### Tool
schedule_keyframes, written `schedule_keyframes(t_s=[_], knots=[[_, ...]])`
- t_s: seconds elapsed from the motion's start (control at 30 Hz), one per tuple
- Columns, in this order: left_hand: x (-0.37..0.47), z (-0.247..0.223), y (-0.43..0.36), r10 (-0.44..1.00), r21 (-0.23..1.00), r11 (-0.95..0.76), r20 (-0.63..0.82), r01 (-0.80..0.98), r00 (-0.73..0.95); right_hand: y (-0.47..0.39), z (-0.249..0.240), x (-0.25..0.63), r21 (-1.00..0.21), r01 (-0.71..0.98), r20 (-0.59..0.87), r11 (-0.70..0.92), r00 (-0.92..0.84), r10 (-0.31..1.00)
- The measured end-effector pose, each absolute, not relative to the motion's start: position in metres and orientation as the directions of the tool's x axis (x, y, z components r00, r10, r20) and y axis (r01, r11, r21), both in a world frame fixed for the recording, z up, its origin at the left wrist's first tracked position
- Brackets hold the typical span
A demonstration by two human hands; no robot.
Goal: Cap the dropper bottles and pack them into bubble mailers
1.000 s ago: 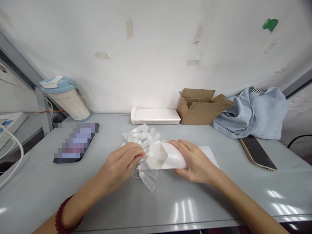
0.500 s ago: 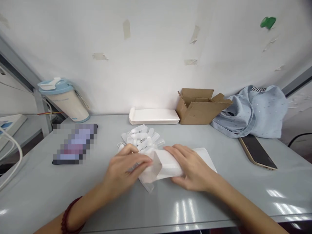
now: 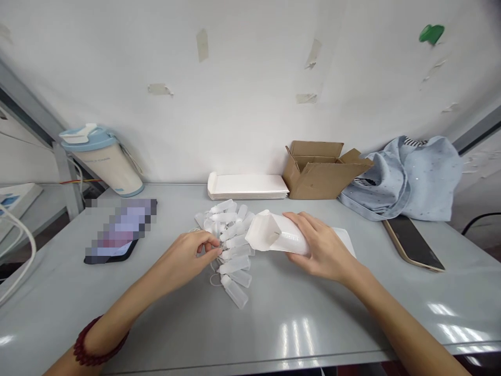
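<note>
A white paper box (image 3: 287, 235) is wrapped by the fingers of my right hand (image 3: 323, 248), its open end facing left toward a pile of small translucent bottles (image 3: 237, 263). The bottles lie in a fan on the grey table, with thin white loops among them. My left hand (image 3: 198, 256) is at the left side of the pile, thumb and index finger pinched at the bottle tips; what they grip is too small to make out. Part of the white box extends behind my right hand.
Behind the pile are stacked flat white boxes (image 3: 248, 187) and an open cardboard box (image 3: 323, 175). A light blue bag (image 3: 422, 177) and a phone (image 3: 415, 243) lie right; a tumbler (image 3: 109, 162) and another phone (image 3: 121, 230) are left.
My left hand has left the box's open end and moved to the bottles. My right hand has lifted the box up and right, uncovering more of the pile.
</note>
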State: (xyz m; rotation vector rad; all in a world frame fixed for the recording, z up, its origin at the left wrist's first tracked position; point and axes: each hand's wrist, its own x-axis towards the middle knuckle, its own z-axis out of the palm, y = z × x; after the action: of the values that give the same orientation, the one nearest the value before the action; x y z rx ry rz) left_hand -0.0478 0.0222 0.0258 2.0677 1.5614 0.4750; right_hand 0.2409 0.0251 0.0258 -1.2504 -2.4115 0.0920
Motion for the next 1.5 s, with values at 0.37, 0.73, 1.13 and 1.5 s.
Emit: schedule_keyframes(t_s=[0.37,0.73,1.13,1.5], knots=[[-0.051,0.040,0.022,0.939,0.769,-0.160,-0.076,0.619,0.336,0.025,0.027,0.241,-0.257,0.766,0.315,0.589,-0.509,0.801],[-0.050,0.049,0.013,0.963,0.840,-0.235,0.271,0.490,-0.002,0.024,0.027,0.240,-0.262,0.756,0.270,0.600,-0.539,0.798],[-0.023,0.026,0.002,0.834,0.682,-0.552,0.444,0.480,0.328,0.011,0.026,0.223,-0.297,0.700,0.242,0.650,-0.603,0.760],[-0.015,0.015,-0.004,0.709,0.476,-0.703,0.529,0.529,0.466,-0.007,0.023,0.204,-0.181,0.615,0.253,0.767,-0.725,0.641]])
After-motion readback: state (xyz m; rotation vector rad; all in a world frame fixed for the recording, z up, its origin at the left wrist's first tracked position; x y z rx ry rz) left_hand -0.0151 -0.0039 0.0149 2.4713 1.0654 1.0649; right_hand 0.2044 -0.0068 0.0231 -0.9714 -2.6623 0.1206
